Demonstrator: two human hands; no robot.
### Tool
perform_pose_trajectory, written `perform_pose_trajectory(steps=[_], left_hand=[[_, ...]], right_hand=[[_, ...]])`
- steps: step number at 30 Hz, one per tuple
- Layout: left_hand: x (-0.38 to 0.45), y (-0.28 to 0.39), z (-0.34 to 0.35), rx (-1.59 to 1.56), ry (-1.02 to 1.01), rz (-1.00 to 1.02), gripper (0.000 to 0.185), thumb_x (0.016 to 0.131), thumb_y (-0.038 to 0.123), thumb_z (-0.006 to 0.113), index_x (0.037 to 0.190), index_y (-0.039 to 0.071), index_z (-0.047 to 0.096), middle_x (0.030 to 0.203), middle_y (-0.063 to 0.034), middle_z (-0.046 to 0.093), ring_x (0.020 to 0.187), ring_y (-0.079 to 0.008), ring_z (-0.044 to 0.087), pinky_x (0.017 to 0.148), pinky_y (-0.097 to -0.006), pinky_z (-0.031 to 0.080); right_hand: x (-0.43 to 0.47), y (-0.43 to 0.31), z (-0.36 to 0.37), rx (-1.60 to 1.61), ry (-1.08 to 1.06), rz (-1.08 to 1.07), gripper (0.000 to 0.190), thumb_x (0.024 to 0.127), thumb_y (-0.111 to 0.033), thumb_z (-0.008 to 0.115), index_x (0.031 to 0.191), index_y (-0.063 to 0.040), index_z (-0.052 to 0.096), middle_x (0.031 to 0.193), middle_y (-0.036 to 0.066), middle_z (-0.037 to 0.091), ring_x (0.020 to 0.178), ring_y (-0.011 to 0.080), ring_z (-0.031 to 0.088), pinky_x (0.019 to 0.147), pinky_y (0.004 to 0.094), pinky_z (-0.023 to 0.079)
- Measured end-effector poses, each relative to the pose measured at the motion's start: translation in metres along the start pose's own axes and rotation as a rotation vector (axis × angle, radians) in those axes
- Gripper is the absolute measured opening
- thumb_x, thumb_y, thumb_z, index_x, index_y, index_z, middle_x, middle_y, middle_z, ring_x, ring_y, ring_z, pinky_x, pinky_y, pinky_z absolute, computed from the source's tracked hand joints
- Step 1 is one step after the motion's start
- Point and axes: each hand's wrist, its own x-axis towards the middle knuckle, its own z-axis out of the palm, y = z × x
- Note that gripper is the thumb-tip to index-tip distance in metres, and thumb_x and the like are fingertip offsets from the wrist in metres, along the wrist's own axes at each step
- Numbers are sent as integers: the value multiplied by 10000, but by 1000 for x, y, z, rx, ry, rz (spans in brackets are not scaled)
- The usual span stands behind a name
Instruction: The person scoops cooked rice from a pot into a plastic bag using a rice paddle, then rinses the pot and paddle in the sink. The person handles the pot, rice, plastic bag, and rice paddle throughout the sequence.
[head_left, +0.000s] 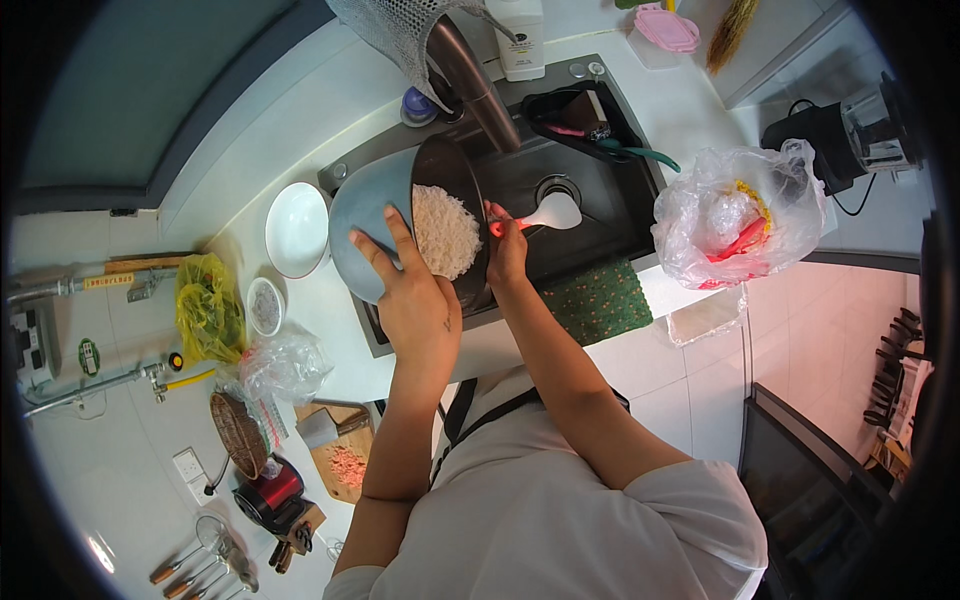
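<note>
Over the dark sink (600, 217), a deep cooking pot (367, 225), grey-blue outside and dark inside, is tipped on its side with its mouth facing right. White cooked rice (446, 232) lies in a mound inside it. My left hand (416, 300) holds the pot, fingers spread across its outer wall. In my right hand (510, 251) is the red handle of a white rice paddle (559, 211); that hand is also against the pot's rim. The paddle's blade points right, above the sink drain (557, 186). A bronze-coloured faucet (480, 97) reaches over the basin behind the pot.
Left of the pot stand a white bowl (296, 229) and a smaller bowl (266, 306). A cutting board (356, 491) bears a cleaver (319, 429) and chopped pink food (347, 466). A black caddy (540, 105), green mat (600, 304) and plastic bag (682, 225) border the sink.
</note>
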Motion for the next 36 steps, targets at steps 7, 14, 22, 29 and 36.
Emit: perform_pose_trajectory(steps=[7,14,22,29,36], left_hand=[[1,2,0,51,-12,0,823,737,6,547,1440,13,119,1361,-459,101,680,-483,610,579,-410,533],[0,5,-2,20,-10,-20,801,736,18,522,1443,26,144,1353,-448,165,724,-481,604,598,-420,528],[-1,5,0,34,3,21,821,736,17,554,1439,13,129,1367,-452,100,670,-475,612,564,-404,535],[-2,7,-3,34,-13,-4,818,740,22,554,1439,16,130,1367,-449,103,660,-464,616,564,-401,536],[-3,5,0,57,-11,-8,827,738,25,561,1442,20,126,1371,-447,97,660,-459,618,563,-395,538]], right_hand=[[0,0,2,8,13,6,357,950,-169,381,1171,81,508,1210,185,562,1143,246,525,1017,332,373],[0,0,2,2,15,8,362,949,-177,385,1175,80,505,1207,174,568,1138,240,528,1015,332,374],[-4,-3,4,0,30,21,357,950,-176,387,1172,77,506,1205,175,570,1143,241,527,1019,332,372],[-7,-5,7,-16,29,9,355,950,-171,387,1172,78,507,1203,174,571,1139,242,530,1014,329,377],[-4,-3,1,3,25,10,351,947,-166,392,1170,74,517,1192,166,581,1120,235,543,1002,327,389]])
